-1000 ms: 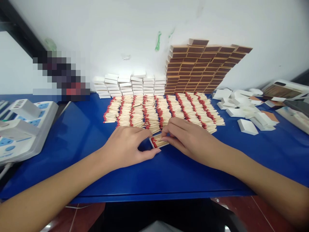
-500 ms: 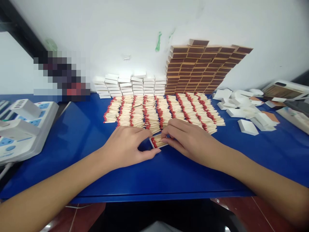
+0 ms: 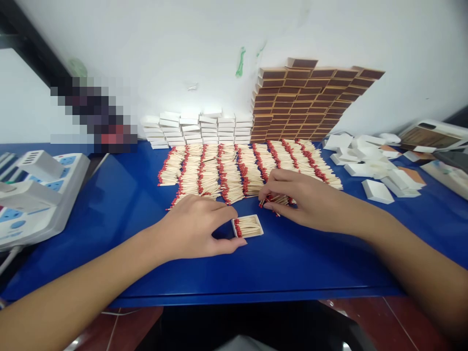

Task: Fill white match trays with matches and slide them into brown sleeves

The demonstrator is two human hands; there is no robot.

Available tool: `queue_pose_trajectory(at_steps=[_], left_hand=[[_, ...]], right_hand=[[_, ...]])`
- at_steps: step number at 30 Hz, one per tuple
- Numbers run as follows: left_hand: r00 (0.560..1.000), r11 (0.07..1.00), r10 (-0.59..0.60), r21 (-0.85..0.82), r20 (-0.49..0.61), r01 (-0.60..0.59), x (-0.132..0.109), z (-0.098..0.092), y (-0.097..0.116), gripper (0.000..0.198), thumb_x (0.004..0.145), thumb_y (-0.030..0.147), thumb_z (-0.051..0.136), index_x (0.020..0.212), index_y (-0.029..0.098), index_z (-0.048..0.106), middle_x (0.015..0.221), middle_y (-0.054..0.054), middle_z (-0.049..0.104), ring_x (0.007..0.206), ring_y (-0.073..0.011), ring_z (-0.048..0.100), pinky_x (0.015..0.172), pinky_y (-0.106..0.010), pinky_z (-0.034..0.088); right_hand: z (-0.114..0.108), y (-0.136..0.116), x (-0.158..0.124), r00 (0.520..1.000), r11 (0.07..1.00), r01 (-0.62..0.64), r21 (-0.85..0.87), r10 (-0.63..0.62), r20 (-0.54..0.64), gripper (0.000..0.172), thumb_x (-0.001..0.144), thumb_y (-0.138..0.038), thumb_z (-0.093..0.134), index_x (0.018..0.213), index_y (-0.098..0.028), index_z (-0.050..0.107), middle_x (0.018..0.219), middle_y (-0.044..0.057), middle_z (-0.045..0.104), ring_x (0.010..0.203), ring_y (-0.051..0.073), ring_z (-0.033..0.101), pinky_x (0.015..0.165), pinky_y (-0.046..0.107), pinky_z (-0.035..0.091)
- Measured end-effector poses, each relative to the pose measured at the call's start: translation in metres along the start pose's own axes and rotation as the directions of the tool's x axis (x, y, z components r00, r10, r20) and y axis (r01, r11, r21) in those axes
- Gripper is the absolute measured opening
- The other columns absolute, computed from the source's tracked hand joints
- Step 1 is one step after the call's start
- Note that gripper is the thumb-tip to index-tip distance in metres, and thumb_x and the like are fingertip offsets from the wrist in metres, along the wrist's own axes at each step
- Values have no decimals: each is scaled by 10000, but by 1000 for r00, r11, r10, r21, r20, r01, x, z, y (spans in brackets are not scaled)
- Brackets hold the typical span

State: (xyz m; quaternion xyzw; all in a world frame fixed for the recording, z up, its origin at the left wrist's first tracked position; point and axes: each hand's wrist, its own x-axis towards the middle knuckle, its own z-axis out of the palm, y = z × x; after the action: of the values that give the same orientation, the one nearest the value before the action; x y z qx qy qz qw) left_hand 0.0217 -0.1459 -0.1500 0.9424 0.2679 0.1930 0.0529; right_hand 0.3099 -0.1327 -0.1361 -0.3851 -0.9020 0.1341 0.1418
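Observation:
A white matchbox tray point(image 3: 259, 219) lies on the blue table with red-headed matches point(image 3: 248, 226) inside, heads toward the left. My left hand point(image 3: 199, 226) steadies it at its left end, thumb along the near side and fingers at the far corner. To the right of the tray, my right hand point(image 3: 292, 197) is curled over the near edge of the spread matches point(image 3: 230, 170), with thumb and fingers closed around several matches point(image 3: 276, 200). The hand partly hides them.
White trays point(image 3: 197, 129) and brown-sided matchboxes point(image 3: 305, 100) are stacked against the wall. Loose white trays point(image 3: 378, 191) lie in a heap at the right, near a phone point(image 3: 433, 136). A power strip point(image 3: 69, 195) with plugged-in adapters sits at the left.
My right hand has left the tray and moved right to the loose matches, taking hold of some. The tray has shifted slightly toward me, with my left hand still at its end.

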Motion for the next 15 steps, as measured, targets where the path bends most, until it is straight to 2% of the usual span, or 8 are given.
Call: queue_pose_trajectory(at_steps=[9,15], left_hand=[[1000,1000,-2,10,23,1,-1,0,1,323,940,508,697,949,189,749,682,31,689,599,-119,631,589,-268,419],[998,998,-50,-22,31,51,0,1,-2,326,934,510,692,941,191,756,696,25,696,602,-121,639,582,-259,426]], right_hand=[[14,-3,8,999,999,38,-16,-39,-32,160,1049,-219,514,1021,-212,671,1030,92,611,930,231,611,782,367,506],[19,-16,15,995,998,61,-33,-63,-81,148,1060,-230,503,980,-209,625,1009,98,621,951,247,609,802,379,514]])
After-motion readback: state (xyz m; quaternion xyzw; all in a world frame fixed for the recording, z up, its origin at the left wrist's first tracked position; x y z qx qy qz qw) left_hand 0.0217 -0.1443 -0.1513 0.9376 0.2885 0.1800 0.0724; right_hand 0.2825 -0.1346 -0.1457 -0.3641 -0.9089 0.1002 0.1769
